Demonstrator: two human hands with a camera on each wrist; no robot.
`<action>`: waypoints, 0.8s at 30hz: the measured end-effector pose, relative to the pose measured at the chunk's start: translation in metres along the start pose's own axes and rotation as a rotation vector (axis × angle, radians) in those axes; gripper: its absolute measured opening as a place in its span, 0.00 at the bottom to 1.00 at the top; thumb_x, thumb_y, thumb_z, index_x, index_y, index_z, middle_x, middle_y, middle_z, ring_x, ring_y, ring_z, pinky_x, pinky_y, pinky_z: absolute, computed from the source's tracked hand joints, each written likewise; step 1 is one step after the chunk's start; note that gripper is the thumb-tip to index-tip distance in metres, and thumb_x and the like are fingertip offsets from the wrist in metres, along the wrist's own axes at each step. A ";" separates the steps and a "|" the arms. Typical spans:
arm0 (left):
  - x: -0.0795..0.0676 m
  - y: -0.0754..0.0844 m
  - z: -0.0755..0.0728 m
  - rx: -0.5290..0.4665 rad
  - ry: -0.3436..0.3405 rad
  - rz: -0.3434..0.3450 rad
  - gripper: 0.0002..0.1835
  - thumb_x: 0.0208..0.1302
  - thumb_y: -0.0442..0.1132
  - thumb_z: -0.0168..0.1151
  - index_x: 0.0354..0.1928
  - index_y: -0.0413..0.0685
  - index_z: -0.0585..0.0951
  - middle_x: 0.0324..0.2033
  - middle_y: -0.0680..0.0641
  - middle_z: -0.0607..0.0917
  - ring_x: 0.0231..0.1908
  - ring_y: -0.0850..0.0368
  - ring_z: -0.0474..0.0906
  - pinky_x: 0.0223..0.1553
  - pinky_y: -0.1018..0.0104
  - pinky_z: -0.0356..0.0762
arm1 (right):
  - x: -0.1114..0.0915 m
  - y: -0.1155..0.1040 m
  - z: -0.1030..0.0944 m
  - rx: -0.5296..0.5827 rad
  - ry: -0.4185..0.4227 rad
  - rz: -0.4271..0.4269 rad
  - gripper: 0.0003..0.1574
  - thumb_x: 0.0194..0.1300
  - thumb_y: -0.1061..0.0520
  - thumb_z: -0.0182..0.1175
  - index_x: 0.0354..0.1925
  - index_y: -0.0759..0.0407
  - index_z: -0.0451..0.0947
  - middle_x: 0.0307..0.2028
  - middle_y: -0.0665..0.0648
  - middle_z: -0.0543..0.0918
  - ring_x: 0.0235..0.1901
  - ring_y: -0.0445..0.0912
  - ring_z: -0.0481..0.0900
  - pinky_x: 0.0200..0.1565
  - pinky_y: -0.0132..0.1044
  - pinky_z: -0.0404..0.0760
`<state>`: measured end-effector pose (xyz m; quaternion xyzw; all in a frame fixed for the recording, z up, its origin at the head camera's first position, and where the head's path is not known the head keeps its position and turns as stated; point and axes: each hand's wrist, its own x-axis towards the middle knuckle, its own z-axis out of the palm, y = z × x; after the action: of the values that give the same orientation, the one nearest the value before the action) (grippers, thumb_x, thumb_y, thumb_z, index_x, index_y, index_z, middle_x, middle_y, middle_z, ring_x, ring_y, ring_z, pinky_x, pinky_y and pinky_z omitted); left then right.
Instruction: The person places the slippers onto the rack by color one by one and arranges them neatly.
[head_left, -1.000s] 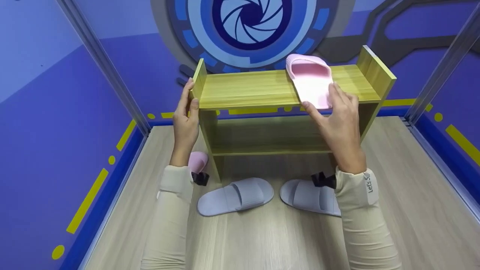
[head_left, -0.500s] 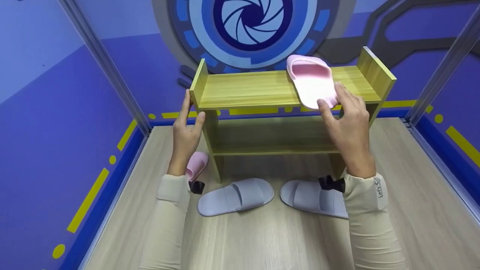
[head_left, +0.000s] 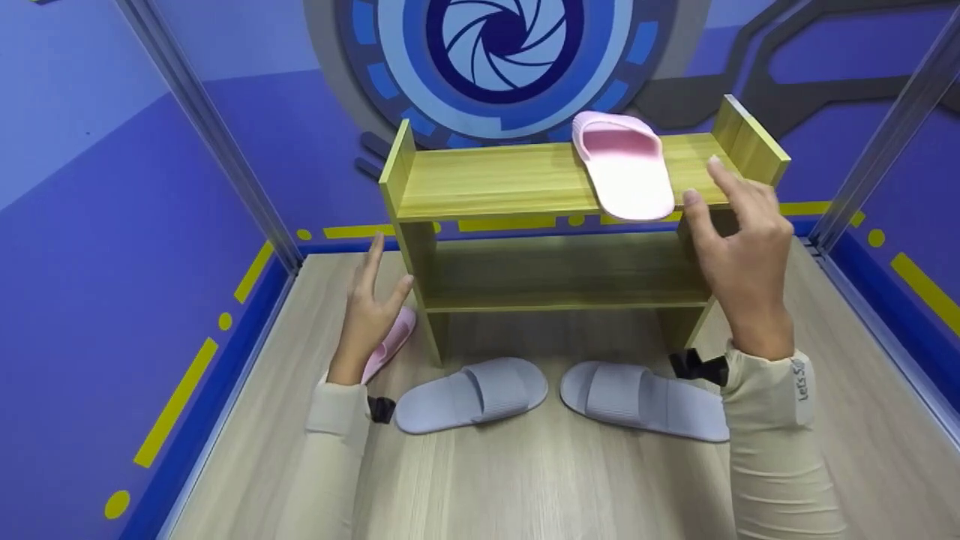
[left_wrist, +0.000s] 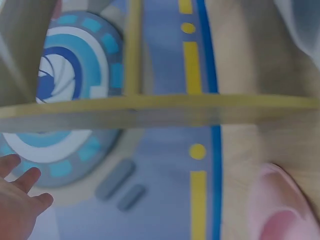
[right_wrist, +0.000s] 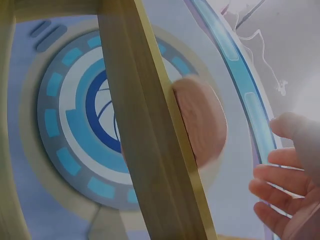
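Spreading underneath, the pale floor [head_left: 540, 487] carries a wooden rack [head_left: 547, 274]. Two grey slippers [head_left: 471, 395] lie before it, apart, toes facing. On the rack's top shelf [head_left: 495, 180], right of centre, rests a pink slipper [head_left: 630, 169], toe toward the back; another pink slipper [head_left: 406, 325] lies on the floor beside the rack's left panel [head_left: 399, 166], partly hidden. Just beside the shelved one, the right hand [head_left: 750, 251] grasps nothing, fingers parted; the left hand [head_left: 370, 315], also unladen, hangs near the left panel.
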<state>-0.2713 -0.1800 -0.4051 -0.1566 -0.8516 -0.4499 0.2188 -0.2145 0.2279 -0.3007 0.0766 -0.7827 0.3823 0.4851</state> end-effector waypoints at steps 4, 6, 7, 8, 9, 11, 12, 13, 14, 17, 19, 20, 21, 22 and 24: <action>-0.013 -0.020 0.000 0.027 -0.003 -0.019 0.40 0.66 0.46 0.61 0.75 0.50 0.55 0.75 0.48 0.55 0.74 0.47 0.50 0.73 0.46 0.48 | 0.004 0.007 -0.008 -0.011 0.021 -0.005 0.23 0.62 0.58 0.64 0.56 0.58 0.79 0.54 0.57 0.83 0.53 0.54 0.77 0.60 0.32 0.72; -0.021 -0.031 0.000 0.041 -0.001 -0.037 0.40 0.65 0.46 0.62 0.75 0.50 0.56 0.74 0.47 0.56 0.74 0.47 0.51 0.73 0.46 0.49 | 0.006 0.010 -0.012 -0.015 0.031 -0.008 0.23 0.62 0.59 0.64 0.56 0.59 0.79 0.54 0.57 0.83 0.53 0.54 0.77 0.59 0.29 0.71; -0.024 -0.037 -0.001 0.045 0.002 -0.044 0.40 0.65 0.45 0.62 0.74 0.49 0.56 0.74 0.46 0.57 0.74 0.46 0.51 0.73 0.45 0.49 | 0.008 0.011 -0.014 -0.017 0.038 -0.006 0.22 0.62 0.59 0.64 0.56 0.59 0.79 0.54 0.57 0.83 0.53 0.54 0.77 0.59 0.27 0.70; -0.028 -0.042 -0.001 0.052 0.002 -0.053 0.40 0.64 0.45 0.62 0.74 0.48 0.56 0.74 0.45 0.57 0.73 0.45 0.52 0.73 0.45 0.49 | 0.009 0.011 -0.015 -0.013 0.049 -0.002 0.22 0.61 0.60 0.64 0.55 0.60 0.80 0.54 0.57 0.83 0.52 0.54 0.77 0.57 0.26 0.70; -0.032 -0.047 -0.001 0.059 0.004 -0.061 0.40 0.64 0.44 0.63 0.74 0.47 0.57 0.74 0.44 0.58 0.73 0.44 0.52 0.73 0.44 0.49 | 0.010 0.011 -0.017 -0.015 0.058 0.001 0.22 0.61 0.61 0.64 0.55 0.61 0.80 0.54 0.58 0.83 0.52 0.55 0.77 0.57 0.25 0.69; -0.039 -0.057 -0.002 0.074 0.004 -0.077 0.39 0.63 0.43 0.64 0.73 0.45 0.58 0.73 0.42 0.59 0.73 0.41 0.52 0.72 0.43 0.49 | 0.013 0.011 -0.021 -0.023 0.067 0.012 0.21 0.61 0.62 0.64 0.54 0.63 0.80 0.54 0.59 0.82 0.52 0.55 0.76 0.55 0.23 0.68; -0.043 -0.063 -0.003 0.080 0.006 -0.086 0.39 0.63 0.43 0.64 0.73 0.44 0.59 0.73 0.41 0.59 0.72 0.40 0.53 0.72 0.42 0.49 | 0.014 0.010 -0.022 -0.027 0.068 0.016 0.21 0.61 0.63 0.63 0.54 0.64 0.80 0.55 0.59 0.82 0.53 0.56 0.76 0.55 0.22 0.68; -0.046 -0.068 -0.003 0.086 0.009 -0.091 0.39 0.62 0.42 0.64 0.73 0.43 0.59 0.73 0.40 0.59 0.72 0.39 0.53 0.71 0.41 0.50 | 0.015 0.010 -0.024 -0.029 0.067 0.019 0.21 0.62 0.64 0.63 0.54 0.65 0.79 0.55 0.60 0.82 0.53 0.56 0.76 0.55 0.21 0.67; -0.049 -0.072 -0.004 0.092 0.011 -0.100 0.40 0.62 0.43 0.65 0.73 0.43 0.59 0.72 0.39 0.59 0.72 0.39 0.53 0.71 0.41 0.50 | 0.016 0.010 -0.026 -0.031 0.066 0.019 0.21 0.62 0.64 0.62 0.54 0.65 0.79 0.56 0.60 0.81 0.53 0.57 0.75 0.56 0.21 0.67; -0.058 -0.085 -0.006 0.097 0.015 -0.142 0.40 0.61 0.43 0.66 0.72 0.43 0.60 0.72 0.38 0.60 0.72 0.38 0.53 0.71 0.40 0.50 | 0.018 0.012 -0.030 -0.040 0.057 0.010 0.21 0.62 0.65 0.61 0.55 0.66 0.78 0.57 0.60 0.80 0.54 0.58 0.75 0.57 0.20 0.66; -0.063 -0.093 -0.008 0.102 0.003 -0.179 0.40 0.61 0.44 0.66 0.72 0.43 0.60 0.72 0.38 0.59 0.72 0.38 0.53 0.71 0.40 0.50 | 0.019 0.016 -0.033 -0.045 0.048 -0.005 0.22 0.62 0.65 0.61 0.55 0.66 0.78 0.58 0.60 0.80 0.54 0.59 0.75 0.57 0.21 0.66; -0.065 -0.097 -0.009 0.107 -0.007 -0.201 0.41 0.61 0.45 0.66 0.73 0.43 0.59 0.72 0.38 0.59 0.72 0.39 0.52 0.71 0.40 0.50 | 0.019 0.019 -0.034 -0.045 0.043 -0.016 0.22 0.62 0.66 0.61 0.55 0.66 0.78 0.58 0.61 0.79 0.55 0.59 0.74 0.58 0.23 0.67; -0.068 -0.100 -0.010 0.113 -0.020 -0.221 0.41 0.61 0.46 0.66 0.73 0.44 0.59 0.73 0.39 0.58 0.72 0.39 0.51 0.71 0.40 0.49 | 0.020 0.021 -0.035 -0.047 0.035 -0.025 0.23 0.62 0.66 0.61 0.56 0.66 0.78 0.58 0.61 0.79 0.55 0.59 0.74 0.59 0.24 0.67; -0.070 -0.103 -0.012 0.118 -0.030 -0.238 0.42 0.61 0.46 0.66 0.73 0.44 0.59 0.73 0.39 0.58 0.73 0.39 0.51 0.71 0.40 0.49 | 0.020 0.024 -0.036 -0.044 0.027 -0.035 0.23 0.61 0.66 0.61 0.56 0.67 0.77 0.58 0.61 0.79 0.56 0.60 0.73 0.60 0.26 0.67; -0.075 -0.111 -0.014 0.133 -0.049 -0.264 0.43 0.61 0.47 0.66 0.73 0.44 0.58 0.73 0.39 0.57 0.73 0.39 0.50 0.71 0.40 0.48 | 0.020 0.028 -0.037 -0.047 0.009 -0.051 0.24 0.61 0.67 0.62 0.56 0.67 0.77 0.59 0.62 0.78 0.57 0.60 0.73 0.63 0.29 0.66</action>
<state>-0.2550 -0.2571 -0.5142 -0.0396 -0.8978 -0.4134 0.1468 -0.2124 0.2774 -0.2896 0.0835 -0.7870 0.3518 0.4999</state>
